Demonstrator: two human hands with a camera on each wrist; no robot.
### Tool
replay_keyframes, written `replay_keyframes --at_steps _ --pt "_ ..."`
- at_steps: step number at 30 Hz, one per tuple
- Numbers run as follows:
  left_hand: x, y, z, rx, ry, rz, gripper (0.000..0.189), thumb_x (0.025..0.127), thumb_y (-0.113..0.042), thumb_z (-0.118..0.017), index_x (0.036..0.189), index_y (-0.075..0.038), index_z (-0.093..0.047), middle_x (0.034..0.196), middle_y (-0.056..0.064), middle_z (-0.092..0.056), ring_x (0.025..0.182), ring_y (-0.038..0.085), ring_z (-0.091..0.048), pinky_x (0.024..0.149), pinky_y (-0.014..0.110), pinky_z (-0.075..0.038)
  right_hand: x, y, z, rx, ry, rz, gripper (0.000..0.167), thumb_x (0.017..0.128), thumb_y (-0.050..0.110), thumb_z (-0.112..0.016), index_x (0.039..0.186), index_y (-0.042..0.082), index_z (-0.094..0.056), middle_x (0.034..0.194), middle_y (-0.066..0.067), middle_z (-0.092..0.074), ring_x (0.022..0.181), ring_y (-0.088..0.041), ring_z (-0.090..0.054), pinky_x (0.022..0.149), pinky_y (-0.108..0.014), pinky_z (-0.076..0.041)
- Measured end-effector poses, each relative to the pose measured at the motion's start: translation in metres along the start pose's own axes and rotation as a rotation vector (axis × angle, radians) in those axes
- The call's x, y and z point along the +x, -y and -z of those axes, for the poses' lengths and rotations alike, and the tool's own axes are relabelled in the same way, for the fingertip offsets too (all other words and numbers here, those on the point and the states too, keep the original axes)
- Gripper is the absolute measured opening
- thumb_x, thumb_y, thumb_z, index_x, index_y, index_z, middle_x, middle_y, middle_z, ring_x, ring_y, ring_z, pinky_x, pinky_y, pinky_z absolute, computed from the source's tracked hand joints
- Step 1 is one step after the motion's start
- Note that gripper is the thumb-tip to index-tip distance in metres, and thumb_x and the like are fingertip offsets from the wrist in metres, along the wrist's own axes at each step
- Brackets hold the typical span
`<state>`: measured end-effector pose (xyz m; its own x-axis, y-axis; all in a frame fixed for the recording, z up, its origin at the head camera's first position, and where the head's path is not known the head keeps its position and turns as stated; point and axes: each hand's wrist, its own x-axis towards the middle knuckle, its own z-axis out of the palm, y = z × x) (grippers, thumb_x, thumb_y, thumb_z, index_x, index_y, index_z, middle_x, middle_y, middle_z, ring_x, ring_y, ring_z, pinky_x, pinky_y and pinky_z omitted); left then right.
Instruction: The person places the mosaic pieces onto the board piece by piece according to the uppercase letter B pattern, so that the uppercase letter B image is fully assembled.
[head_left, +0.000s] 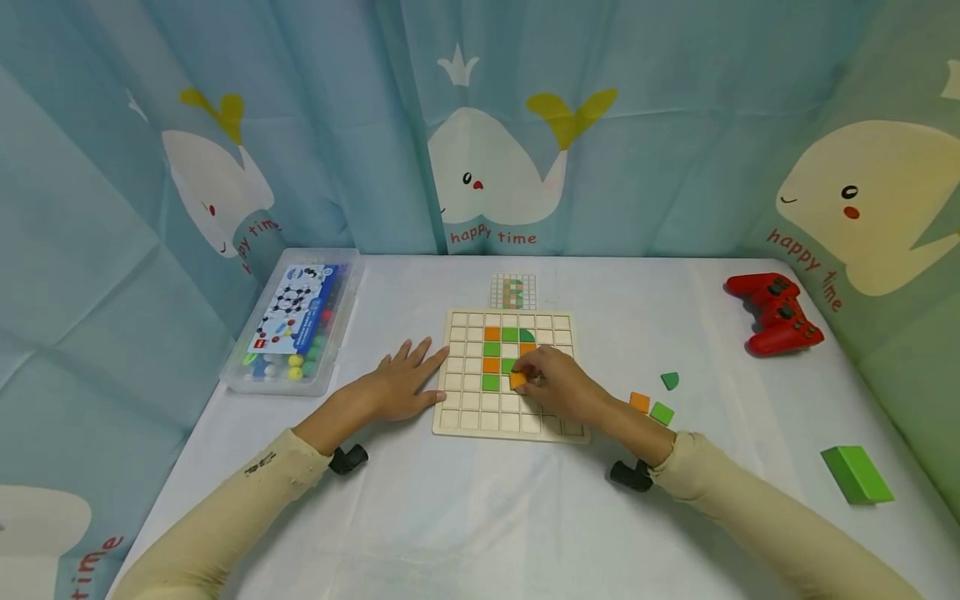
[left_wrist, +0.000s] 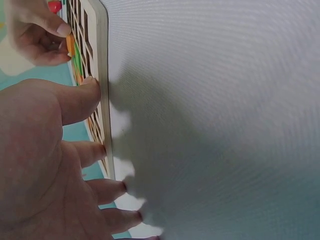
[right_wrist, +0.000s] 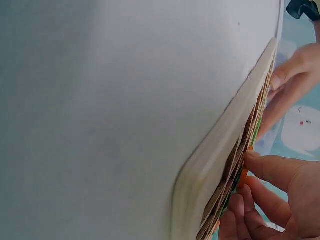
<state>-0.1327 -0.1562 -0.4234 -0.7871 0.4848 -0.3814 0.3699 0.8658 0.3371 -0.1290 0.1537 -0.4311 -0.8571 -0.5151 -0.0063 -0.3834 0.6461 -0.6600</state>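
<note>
A pale wooden grid board (head_left: 465,421) lies flat on the table, with orange and green tiles set in several of its cells. My right hand (head_left: 558,385) pinches an orange square tile (head_left: 517,381) between thumb and fingers, close over the cells right of the lower green tile (head_left: 491,382). In the right wrist view the orange tile (right_wrist: 243,176) shows at the fingertips. With fingers spread, my left hand (head_left: 401,385) rests at the board's left edge; its thumb and forefinger touch the rim in the left wrist view. The right hand hides part of the board.
Behind the board lies a small printed pattern card (head_left: 513,292). Loose to the right are an orange tile (head_left: 639,402), a green square (head_left: 662,413) and a green rounded piece (head_left: 670,381). A clear bead case (head_left: 288,325), red game controller (head_left: 774,313) and green block (head_left: 857,475) stand farther out.
</note>
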Motion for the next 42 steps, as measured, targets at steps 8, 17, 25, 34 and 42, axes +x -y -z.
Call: replay_keyframes --at_steps 8,17,25,34,42 --pt "-0.001 -0.001 0.0 -0.008 -0.001 0.015 0.078 0.11 -0.052 -0.048 0.172 -0.024 -0.01 0.177 0.016 0.0 0.162 0.044 0.003 0.128 0.066 -0.009 0.002 0.01 -0.007 -0.022 -0.022 0.005 0.009 0.095 0.005 -0.079 0.103 0.004 -0.074 0.109 -0.007 -0.067 0.098 -0.019 -0.061 0.086 -0.034 -0.056" --pt "-0.003 -0.001 -0.001 -0.006 -0.012 0.0 0.078 0.11 -0.053 -0.048 0.172 -0.024 -0.011 0.177 0.016 -0.001 0.162 0.046 0.002 0.127 0.067 -0.01 0.002 0.011 -0.009 -0.024 -0.01 0.013 0.008 0.096 0.003 -0.077 0.104 0.003 -0.076 0.108 -0.007 -0.069 0.094 -0.016 -0.063 0.083 -0.03 -0.057" --pt "-0.003 -0.001 0.0 -0.004 -0.016 -0.002 0.078 0.11 -0.052 -0.049 0.172 -0.023 -0.011 0.177 0.017 -0.002 0.162 0.047 0.0 0.127 0.068 -0.011 -0.003 0.007 -0.002 -0.03 -0.01 0.039 0.013 0.097 0.005 -0.076 0.11 0.003 -0.077 0.113 -0.008 -0.066 0.103 -0.021 -0.065 0.089 -0.036 -0.058" --pt "-0.001 -0.001 -0.002 0.003 -0.016 -0.001 0.077 0.11 -0.051 -0.048 0.172 -0.022 -0.012 0.177 0.018 -0.004 0.162 0.047 0.0 0.127 0.068 -0.012 -0.032 -0.03 0.047 -0.066 -0.106 -0.151 0.02 0.102 0.011 -0.071 0.118 0.0 -0.071 0.118 -0.018 -0.065 0.111 -0.036 -0.061 0.097 -0.055 -0.053" --pt "0.0 0.0 -0.001 0.003 -0.001 0.008 0.078 0.11 -0.052 -0.048 0.172 -0.022 -0.01 0.177 0.018 -0.002 0.162 0.047 0.001 0.127 0.068 -0.01 -0.077 -0.071 0.1 -0.184 -0.067 -0.442 0.049 0.098 0.024 -0.076 0.125 -0.013 -0.057 0.119 -0.033 -0.06 0.106 -0.044 -0.058 0.09 -0.058 -0.055"
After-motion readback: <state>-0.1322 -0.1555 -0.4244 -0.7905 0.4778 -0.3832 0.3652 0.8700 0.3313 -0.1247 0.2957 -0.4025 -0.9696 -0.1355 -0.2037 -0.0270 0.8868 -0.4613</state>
